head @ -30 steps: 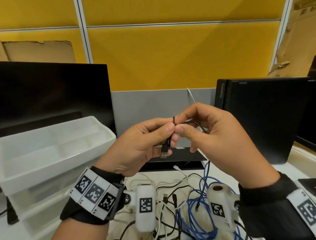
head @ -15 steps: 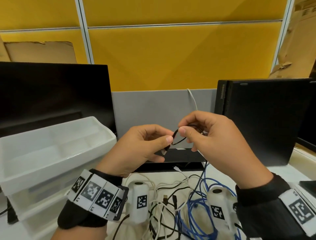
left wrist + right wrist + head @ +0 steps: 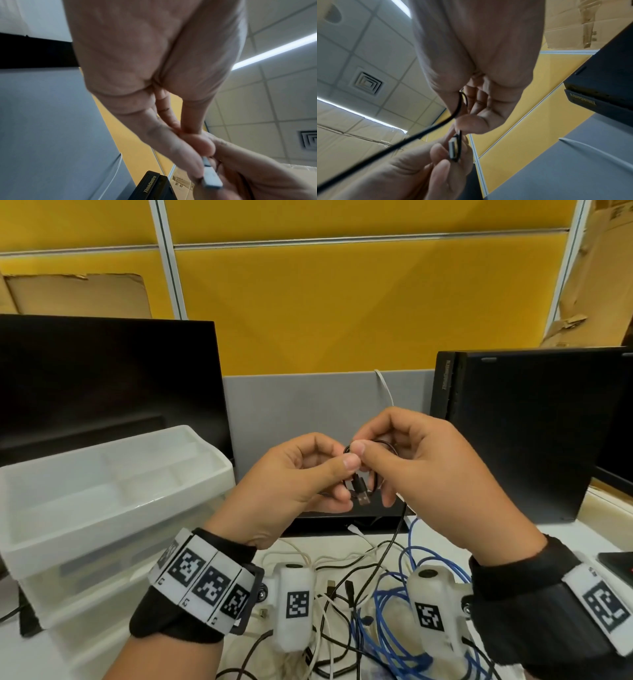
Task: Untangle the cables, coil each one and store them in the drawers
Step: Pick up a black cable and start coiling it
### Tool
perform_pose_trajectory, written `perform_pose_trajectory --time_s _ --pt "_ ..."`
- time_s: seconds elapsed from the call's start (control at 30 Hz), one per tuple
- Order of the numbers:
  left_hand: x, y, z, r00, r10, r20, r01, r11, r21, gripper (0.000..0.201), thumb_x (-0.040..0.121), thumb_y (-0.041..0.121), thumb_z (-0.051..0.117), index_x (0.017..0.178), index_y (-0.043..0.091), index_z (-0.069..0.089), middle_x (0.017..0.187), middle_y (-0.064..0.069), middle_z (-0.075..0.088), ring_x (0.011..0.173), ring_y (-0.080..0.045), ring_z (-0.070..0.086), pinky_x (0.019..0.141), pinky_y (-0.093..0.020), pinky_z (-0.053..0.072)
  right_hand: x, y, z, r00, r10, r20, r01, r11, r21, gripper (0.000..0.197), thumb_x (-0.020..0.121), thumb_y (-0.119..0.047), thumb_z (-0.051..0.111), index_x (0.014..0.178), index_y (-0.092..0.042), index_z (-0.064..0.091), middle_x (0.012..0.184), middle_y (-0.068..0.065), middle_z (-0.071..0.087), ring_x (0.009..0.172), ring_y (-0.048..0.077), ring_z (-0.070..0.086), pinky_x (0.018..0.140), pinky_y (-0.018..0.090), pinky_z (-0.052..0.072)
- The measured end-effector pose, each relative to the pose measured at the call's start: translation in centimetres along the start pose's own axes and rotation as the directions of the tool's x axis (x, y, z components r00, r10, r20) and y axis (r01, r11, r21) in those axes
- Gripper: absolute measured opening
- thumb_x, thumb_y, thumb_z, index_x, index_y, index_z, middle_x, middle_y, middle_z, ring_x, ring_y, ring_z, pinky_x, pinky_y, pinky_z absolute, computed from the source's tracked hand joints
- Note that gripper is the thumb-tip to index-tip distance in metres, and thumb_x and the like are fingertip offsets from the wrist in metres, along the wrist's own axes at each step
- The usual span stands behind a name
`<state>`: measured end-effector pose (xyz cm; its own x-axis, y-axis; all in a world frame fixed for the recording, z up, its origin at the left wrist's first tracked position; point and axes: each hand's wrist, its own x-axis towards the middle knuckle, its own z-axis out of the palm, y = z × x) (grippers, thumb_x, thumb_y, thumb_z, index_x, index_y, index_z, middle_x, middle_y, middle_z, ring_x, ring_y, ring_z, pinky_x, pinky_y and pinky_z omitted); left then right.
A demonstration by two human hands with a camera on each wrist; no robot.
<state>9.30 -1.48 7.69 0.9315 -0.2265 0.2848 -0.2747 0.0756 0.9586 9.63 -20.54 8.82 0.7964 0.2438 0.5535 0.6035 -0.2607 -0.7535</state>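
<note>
Head view: I see both hands raised above the desk, thumbs meeting. My left hand (image 3: 294, 477) and right hand (image 3: 421, 470) each pinch the black cable (image 3: 394, 539), a small loop between them, its USB plug (image 3: 361, 494) hanging down. The cable's long run drops from the right hand toward the tangled pile (image 3: 359, 611), so I judge the right hand should feed the next turn. The white drawer unit (image 3: 113, 498) sits left, nearer the left hand.

Left wrist view: the plug (image 3: 210, 175) lies against the fingers (image 3: 180, 146).

Right wrist view: only here does the cable (image 3: 385, 148) show taut, running past the palm.
</note>
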Motion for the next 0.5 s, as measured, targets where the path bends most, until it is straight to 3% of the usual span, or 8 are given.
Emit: perform_pose_trajectory --time_s 0.07,0.2,0.27,0.33,0.4,0.47,0.5 --pt "0.0 0.0 0.2 0.998 0.053 -0.039 -0.049 0.995 0.089 0.020 0.091 0.020 0.072 0.102 0.005 0.064 0.079 -0.001 0.068 0.060 -0.010 0.059 0.066 -0.033 0.064 0.0 -0.1 0.1 0.999 0.041 -0.011 -0.040 0.996 0.077 0.007 0.098 -0.022 0.072 0.094 -0.016 0.073 0.076 0.008 0.073 0.060 0.040 0.065 0.055 0.039 0.057" --pt "0.1 -0.5 0.3 0.965 0.240 -0.101 -0.187 0.908 0.376 0.016 0.096 0.027 0.071 0.097 0.013 0.065 0.082 0.000 0.065 0.068 -0.012 0.062 0.070 -0.037 0.064 0.1 0.0 0.0 0.997 0.067 -0.024 -0.064 0.992 0.113 0.008 0.098 -0.020 0.072 0.094 -0.013 0.074 0.075 0.009 0.073 0.056 0.025 0.061 0.054 0.035 0.054" --pt "0.1 -0.8 0.3 0.922 0.374 -0.102 -0.258 0.788 0.559 0.013 0.097 0.029 0.070 0.091 0.019 0.064 0.085 0.004 0.066 0.078 -0.010 0.065 0.072 -0.030 0.060 0.1 0.0 -0.1 0.999 0.050 -0.021 -0.047 0.993 0.106 0.008 0.098 -0.020 0.072 0.094 -0.015 0.075 0.076 0.008 0.073 0.055 0.021 0.062 0.055 0.031 0.055" --pt "0.2 -0.9 0.5 0.862 0.493 -0.123 -0.326 0.723 0.609 0.013 0.096 0.022 0.071 0.087 0.020 0.061 0.089 0.004 0.066 0.081 -0.014 0.068 0.071 -0.030 0.057 0.0 -0.1 -0.2 0.999 0.046 -0.019 -0.044 0.993 0.105 0.008 0.099 -0.022 0.071 0.095 -0.016 0.076 0.077 0.009 0.072 0.053 0.019 0.060 0.053 0.027 0.054" --pt "0.4 -1.1 0.8 0.819 0.548 -0.171 -0.361 0.723 0.588 0.014 0.095 0.016 0.070 0.086 0.018 0.059 0.085 0.000 0.067 0.068 -0.015 0.068 0.063 -0.033 0.056 0.0 -0.3 -0.1 0.998 0.057 -0.007 -0.055 0.987 0.154 0.009 0.100 -0.022 0.070 0.097 -0.015 0.075 0.078 0.010 0.071 0.054 0.029 0.057 0.049 0.028 0.051" --pt "0.3 -1.3 1.3 0.826 0.513 -0.231 -0.329 0.774 0.541 0.014 0.096 0.018 0.068 0.087 0.018 0.057 0.066 -0.009 0.066 0.052 -0.021 0.061 0.056 -0.040 0.056 -0.1 -0.4 0.2 0.997 0.071 0.018 -0.073 0.972 0.223 0.010 0.101 -0.020 0.067 0.100 -0.011 0.072 0.080 0.013 0.071 0.061 0.044 0.055 0.046 0.030 0.047" --pt "0.3 -1.5 1.6 0.834 0.490 -0.255 -0.305 0.794 0.526 0.015 0.097 0.020 0.068 0.087 0.018 0.056 0.059 -0.013 0.062 0.049 -0.026 0.058 0.055 -0.044 0.057 -0.2 -0.4 0.3 0.996 0.082 0.032 -0.087 0.963 0.257 0.010 0.102 -0.018 0.066 0.101 -0.009 0.071 0.081 0.015 0.070 0.063 0.045 0.056 0.044 0.030 0.045"
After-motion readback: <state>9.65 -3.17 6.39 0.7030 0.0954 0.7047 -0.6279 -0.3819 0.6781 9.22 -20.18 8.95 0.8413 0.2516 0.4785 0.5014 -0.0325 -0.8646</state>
